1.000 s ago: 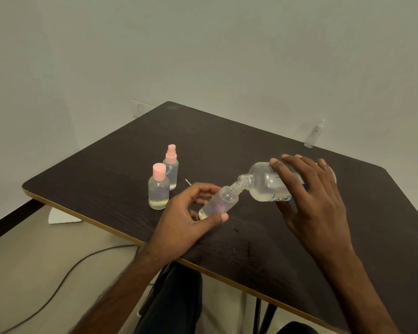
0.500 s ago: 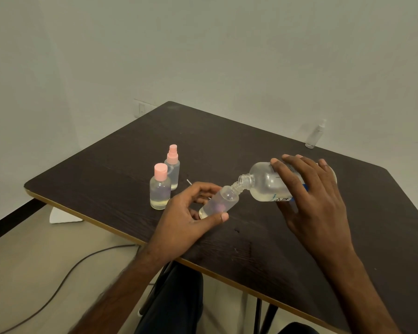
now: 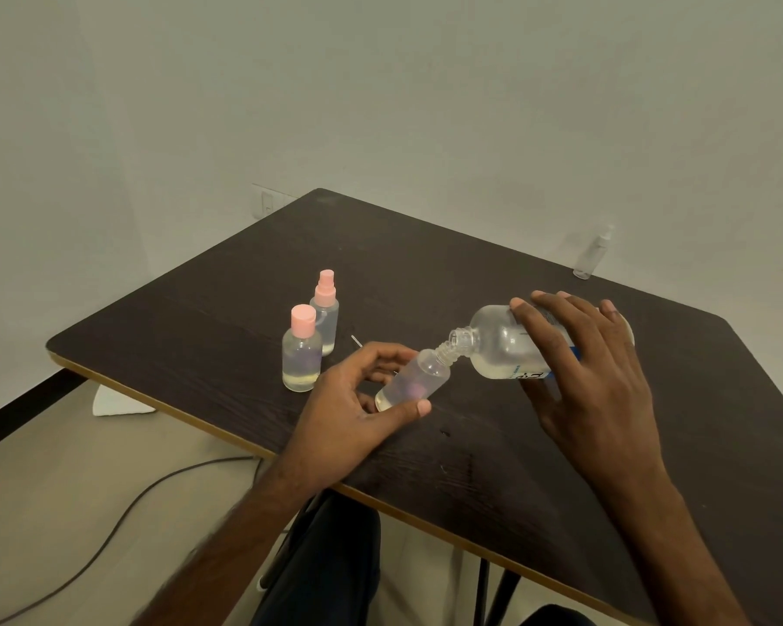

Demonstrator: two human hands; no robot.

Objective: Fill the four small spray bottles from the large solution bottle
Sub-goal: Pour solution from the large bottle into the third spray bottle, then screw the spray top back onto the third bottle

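While tilted, small bottle [image 3: 414, 384] between fingers [image 3: 422, 407]

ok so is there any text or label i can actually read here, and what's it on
Label on the large solution bottle: dark print beside a blue band, blurred and partly covered by the right hand; unreadable.
Small bottle in the left hand, pink-capped bottle, pink-sprayer bottle, far clear bottle: no print visible.
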